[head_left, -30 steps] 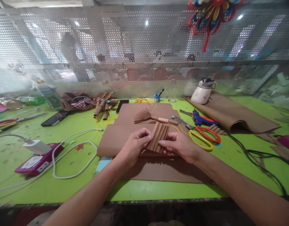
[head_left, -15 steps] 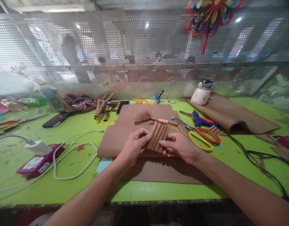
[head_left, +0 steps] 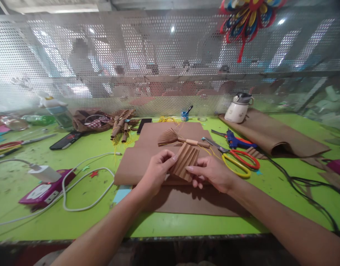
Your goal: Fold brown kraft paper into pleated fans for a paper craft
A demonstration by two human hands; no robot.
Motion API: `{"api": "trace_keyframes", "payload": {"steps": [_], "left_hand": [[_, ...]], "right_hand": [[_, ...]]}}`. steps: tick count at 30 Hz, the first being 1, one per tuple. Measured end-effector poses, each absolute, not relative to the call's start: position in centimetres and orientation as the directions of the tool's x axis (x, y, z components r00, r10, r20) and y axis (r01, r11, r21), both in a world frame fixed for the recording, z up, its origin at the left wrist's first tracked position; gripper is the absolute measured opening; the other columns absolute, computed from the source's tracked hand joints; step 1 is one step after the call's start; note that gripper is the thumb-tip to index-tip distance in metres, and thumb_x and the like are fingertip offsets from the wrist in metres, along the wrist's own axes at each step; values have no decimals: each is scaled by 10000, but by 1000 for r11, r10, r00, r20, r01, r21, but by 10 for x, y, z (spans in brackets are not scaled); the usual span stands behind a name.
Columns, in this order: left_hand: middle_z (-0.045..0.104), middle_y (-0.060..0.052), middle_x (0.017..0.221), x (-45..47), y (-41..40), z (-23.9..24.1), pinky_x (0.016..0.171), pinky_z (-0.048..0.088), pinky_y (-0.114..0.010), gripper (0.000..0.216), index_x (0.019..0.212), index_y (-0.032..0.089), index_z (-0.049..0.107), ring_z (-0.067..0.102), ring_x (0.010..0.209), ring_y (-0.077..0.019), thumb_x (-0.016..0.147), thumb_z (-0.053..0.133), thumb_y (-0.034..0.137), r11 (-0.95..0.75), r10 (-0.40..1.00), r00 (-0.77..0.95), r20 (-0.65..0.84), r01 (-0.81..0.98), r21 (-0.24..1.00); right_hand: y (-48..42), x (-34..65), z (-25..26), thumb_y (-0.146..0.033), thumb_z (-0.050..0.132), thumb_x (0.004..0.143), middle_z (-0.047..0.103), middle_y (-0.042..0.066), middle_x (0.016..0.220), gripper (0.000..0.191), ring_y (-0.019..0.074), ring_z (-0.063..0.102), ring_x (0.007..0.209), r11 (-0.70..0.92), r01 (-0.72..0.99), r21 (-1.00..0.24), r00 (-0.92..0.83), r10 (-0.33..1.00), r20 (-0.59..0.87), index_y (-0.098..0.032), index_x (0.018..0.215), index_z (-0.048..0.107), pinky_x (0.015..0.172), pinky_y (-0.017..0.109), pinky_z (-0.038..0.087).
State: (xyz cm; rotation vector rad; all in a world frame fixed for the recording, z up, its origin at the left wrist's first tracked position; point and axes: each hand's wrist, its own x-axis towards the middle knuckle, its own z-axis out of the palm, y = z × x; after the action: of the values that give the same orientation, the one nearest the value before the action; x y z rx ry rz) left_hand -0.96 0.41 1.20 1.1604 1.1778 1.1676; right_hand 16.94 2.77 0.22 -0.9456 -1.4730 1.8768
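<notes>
Between my two hands is a small piece of pleated brown paper (head_left: 183, 162), held above larger brown paper sheets (head_left: 139, 166). My left hand (head_left: 160, 168) pinches its left edge between thumb and fingers. At the lower right edge, my right hand (head_left: 211, 171) grips it with the thumb on top. Just beyond lies a fan-shaped brown paper piece (head_left: 170, 138) with a rolled stem and yellow thread. Scissors (head_left: 239, 162) with red and yellow handles lie to the right of my right hand, and a blue glue gun (head_left: 233, 140) rests behind them.
On the left are a purple power strip (head_left: 45, 188), a white cable (head_left: 89, 207) and a phone (head_left: 66, 140). Rolled paper pieces (head_left: 121, 125) lie at the back. A white bottle (head_left: 238, 109) stands by folded brown paper (head_left: 275, 136). Black cords (head_left: 294, 181) cross the right side.
The pleated paper has spread a little wider, its folds slanting more. My right thumb has shifted slightly left and down along its edge; my left hand has barely moved.
</notes>
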Motion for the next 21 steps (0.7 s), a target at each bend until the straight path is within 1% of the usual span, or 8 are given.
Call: {"api": "trace_keyframes", "payload": {"steps": [5,11,15,19,21], "left_hand": [[464,44,575,-9,4,10,498,363,-198,262,693,172,509,456,528,-94,738,637,397,41,998,41,-40,-29,999],[497,31,606,-10,4,9,508,389,-204,270,694,170,503,486,554,-105,725,648,396,61,997,47,-58,-70,996],[485,40,599,-10,2,12,499,395,-207,262,699,179,498,482,541,-105,729,639,398,98,994,61,-91,-110,989],[422,65,539,-11,3,14,462,342,-186,254,676,179,494,394,467,-76,708,648,378,87,996,-18,-90,-127,988],[416,66,532,-11,4,14,467,328,-184,246,664,178,491,384,469,-75,694,652,362,63,996,-59,-71,-125,990]], "right_hand": [[27,170,1,-393,718,701,631,20,535,308,75,560,436,-265,-8,-964,-579,788,-211,-98,738,637,403,164,429],[27,169,2,-404,725,688,631,20,537,319,72,556,439,-260,-3,-966,-564,798,-212,-99,720,639,399,161,406],[26,170,0,-402,719,695,637,23,540,309,71,552,440,-254,0,-967,-570,795,-209,-106,732,639,401,160,398],[26,170,-1,-404,710,704,629,18,508,303,72,537,421,-241,-17,-970,-577,795,-188,-113,689,628,397,168,392],[25,170,-1,-412,718,690,627,16,502,310,72,524,406,-233,-24,-972,-571,801,-177,-118,667,620,389,179,389]]}}
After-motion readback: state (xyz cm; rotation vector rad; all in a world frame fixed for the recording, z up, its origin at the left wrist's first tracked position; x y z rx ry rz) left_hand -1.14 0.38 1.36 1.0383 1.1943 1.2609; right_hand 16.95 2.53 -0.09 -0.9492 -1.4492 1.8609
